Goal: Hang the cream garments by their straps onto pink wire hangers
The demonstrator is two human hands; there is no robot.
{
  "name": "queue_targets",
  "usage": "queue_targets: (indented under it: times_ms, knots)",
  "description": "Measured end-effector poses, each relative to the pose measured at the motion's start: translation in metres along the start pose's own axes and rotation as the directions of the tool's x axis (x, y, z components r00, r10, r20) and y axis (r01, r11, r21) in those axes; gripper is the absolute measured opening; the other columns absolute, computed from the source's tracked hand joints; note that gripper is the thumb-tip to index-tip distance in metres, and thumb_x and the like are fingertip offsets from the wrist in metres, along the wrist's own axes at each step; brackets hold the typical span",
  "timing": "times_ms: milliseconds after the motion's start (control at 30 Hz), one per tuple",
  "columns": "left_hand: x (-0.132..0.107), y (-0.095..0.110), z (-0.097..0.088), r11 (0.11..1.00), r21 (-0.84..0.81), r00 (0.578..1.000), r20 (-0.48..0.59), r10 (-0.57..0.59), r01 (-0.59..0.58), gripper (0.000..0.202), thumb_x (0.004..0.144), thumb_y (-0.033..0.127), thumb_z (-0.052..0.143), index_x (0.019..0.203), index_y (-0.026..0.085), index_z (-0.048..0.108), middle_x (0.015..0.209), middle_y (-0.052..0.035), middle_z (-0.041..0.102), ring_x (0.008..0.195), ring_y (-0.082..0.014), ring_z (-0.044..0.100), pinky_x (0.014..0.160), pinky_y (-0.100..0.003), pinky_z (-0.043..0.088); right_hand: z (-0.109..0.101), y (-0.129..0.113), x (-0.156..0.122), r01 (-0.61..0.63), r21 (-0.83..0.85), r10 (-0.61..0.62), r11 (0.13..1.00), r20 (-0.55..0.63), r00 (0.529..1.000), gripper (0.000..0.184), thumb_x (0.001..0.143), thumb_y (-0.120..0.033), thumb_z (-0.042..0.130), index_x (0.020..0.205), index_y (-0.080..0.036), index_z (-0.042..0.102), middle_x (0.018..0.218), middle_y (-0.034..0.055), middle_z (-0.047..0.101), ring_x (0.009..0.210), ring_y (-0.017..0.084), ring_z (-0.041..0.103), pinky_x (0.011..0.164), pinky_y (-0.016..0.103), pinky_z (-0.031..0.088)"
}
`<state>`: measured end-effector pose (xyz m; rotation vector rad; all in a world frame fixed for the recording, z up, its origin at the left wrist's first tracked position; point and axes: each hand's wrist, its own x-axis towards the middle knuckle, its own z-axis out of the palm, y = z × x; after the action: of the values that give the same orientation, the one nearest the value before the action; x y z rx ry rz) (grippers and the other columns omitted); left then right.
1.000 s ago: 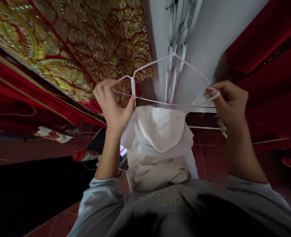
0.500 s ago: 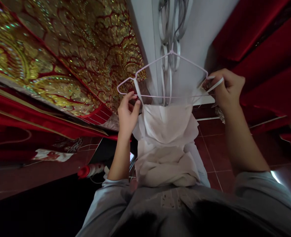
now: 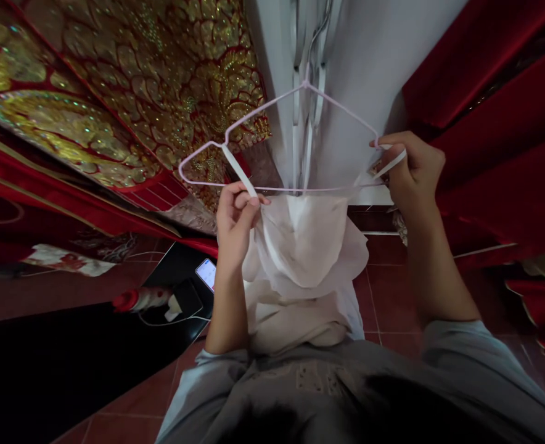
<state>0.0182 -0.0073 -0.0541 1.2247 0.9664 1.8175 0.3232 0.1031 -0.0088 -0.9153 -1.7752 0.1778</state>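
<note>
A pale pink clothes hanger (image 3: 272, 100) stretches in front of me, its hook up by the white doors. From its left notch runs a white strap (image 3: 239, 169) of a white strappy garment (image 3: 307, 243), which drapes below the bar toward my lap. My left hand (image 3: 235, 225) pinches that strap near the garment's top edge. On the other side, my right hand (image 3: 415, 169) is closed round the looped right strap (image 3: 395, 161), against the hanger's right end. The fingers partly hide that end of the hanger.
Red garments with gold sequins (image 3: 171, 74) hang close on the left, and red cloth (image 3: 494, 123) hangs on the right. White door handles (image 3: 321, 80) stand behind the hanger. A black table (image 3: 69, 357) at lower left holds a phone (image 3: 205, 274) and a red-capped bottle (image 3: 138, 300).
My left hand has moved slightly down and closed on the left strap. The hanger has shifted left, and its left end sticks out farther past my hand. The right hand still holds its strap.
</note>
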Motion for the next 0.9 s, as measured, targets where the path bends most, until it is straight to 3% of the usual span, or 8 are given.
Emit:
queue_targets:
  times_ms: [133, 233, 367, 433, 500, 633, 800, 900]
  knots:
    - [-0.009, 0.02, 0.003, 1.0, 0.018, 1.0, -0.006, -0.012, 0.012, 0.027, 0.095, 0.044, 0.087, 0.11, 0.022, 0.08, 0.078, -0.0045, 0.074, 0.051, -0.0105, 0.044, 0.044, -0.02, 0.033, -0.002, 0.003, 0.002, 0.085, -0.111, -0.08, 0.99, 0.045, 0.996, 0.057, 0.11, -0.067, 0.045, 0.112, -0.025, 0.083, 0.094, 0.0089, 0.078, 0.086, 0.021, 0.067, 0.085, 0.038, 0.051]
    - [-0.015, 0.034, 0.005, 1.0, 0.02, 1.0, 0.009, -0.022, 0.022, 0.025, 0.093, 0.042, 0.089, 0.105, 0.021, 0.083, 0.077, -0.0046, 0.073, 0.05, -0.0098, 0.041, 0.043, -0.02, 0.032, -0.007, 0.0, 0.0, 0.172, -0.161, -0.162, 0.972, 0.072, 0.984, 0.047, 0.106, -0.063, 0.056, 0.125, -0.026, 0.079, 0.116, 0.0129, 0.077, 0.107, 0.027, 0.069, 0.098, 0.048, 0.055]
    - [-0.021, 0.043, 0.006, 1.0, 0.002, 1.0, 0.026, -0.017, 0.017, 0.023, 0.095, 0.04, 0.088, 0.105, 0.02, 0.083, 0.076, -0.0058, 0.074, 0.051, -0.0098, 0.04, 0.045, -0.02, 0.033, -0.013, -0.027, -0.016, 0.257, -0.222, -0.26, 0.94, 0.017, 0.965, 0.057, 0.103, -0.05, 0.066, 0.156, -0.031, 0.059, 0.15, 0.0159, 0.063, 0.138, 0.036, 0.06, 0.121, 0.063, 0.045]
    - [-0.024, 0.043, 0.007, 1.0, -0.006, 0.999, 0.034, -0.015, 0.015, 0.022, 0.097, 0.04, 0.086, 0.106, 0.019, 0.083, 0.076, -0.0067, 0.075, 0.051, -0.0098, 0.04, 0.047, -0.019, 0.034, -0.009, -0.044, -0.028, 0.302, -0.151, -0.298, 0.941, 0.049, 0.953, 0.056, 0.105, -0.037, 0.063, 0.161, -0.037, 0.054, 0.151, 0.0126, 0.063, 0.139, 0.034, 0.061, 0.121, 0.059, 0.048]
    - [-0.027, 0.042, 0.009, 1.0, -0.014, 1.0, 0.03, -0.005, 0.006, 0.023, 0.098, 0.04, 0.085, 0.106, 0.019, 0.082, 0.076, -0.0069, 0.074, 0.051, -0.0098, 0.042, 0.048, -0.019, 0.036, 0.002, -0.055, -0.04, 0.338, -0.044, -0.328, 0.94, 0.152, 0.932, 0.054, 0.105, -0.031, 0.06, 0.158, -0.039, 0.055, 0.148, 0.0094, 0.066, 0.136, 0.032, 0.064, 0.116, 0.056, 0.053]
    - [-0.031, 0.04, 0.014, 0.999, -0.03, 1.0, 0.008, 0.026, -0.025, 0.028, 0.093, 0.043, 0.089, 0.106, 0.019, 0.082, 0.074, -0.0055, 0.072, 0.055, -0.0122, 0.052, 0.047, -0.02, 0.038, 0.03, -0.056, -0.058, 0.264, -0.026, -0.24, 0.964, 0.34, 0.909, 0.046, 0.105, -0.035, 0.06, 0.151, -0.031, 0.061, 0.137, 0.0089, 0.073, 0.131, 0.033, 0.068, 0.121, 0.063, 0.049]
    - [-0.013, 0.051, 0.0, 0.988, -0.132, 0.992, -0.104, 0.066, -0.08, 0.029, 0.083, 0.047, 0.093, 0.098, 0.023, 0.082, 0.081, -0.0046, 0.073, 0.054, -0.0118, 0.048, 0.044, -0.021, 0.035, 0.04, -0.054, -0.069, 0.161, -0.05, -0.139, 0.986, 0.298, 0.944, 0.032, 0.105, -0.038, 0.062, 0.135, -0.03, 0.069, 0.121, 0.0061, 0.076, 0.116, 0.029, 0.069, 0.126, 0.064, 0.042]
    - [0.004, 0.057, -0.028, 0.985, -0.114, 0.976, -0.19, 0.109, -0.132, 0.038, 0.082, 0.051, 0.089, 0.113, 0.031, 0.08, 0.106, -0.0064, 0.077, 0.07, -0.0177, 0.062, 0.045, -0.025, 0.04, 0.034, -0.055, -0.071, 0.158, -0.057, -0.135, 0.986, 0.285, 0.949, 0.03, 0.105, -0.036, 0.062, 0.134, -0.032, 0.069, 0.12, 0.0043, 0.076, 0.116, 0.028, 0.069, 0.128, 0.062, 0.04]
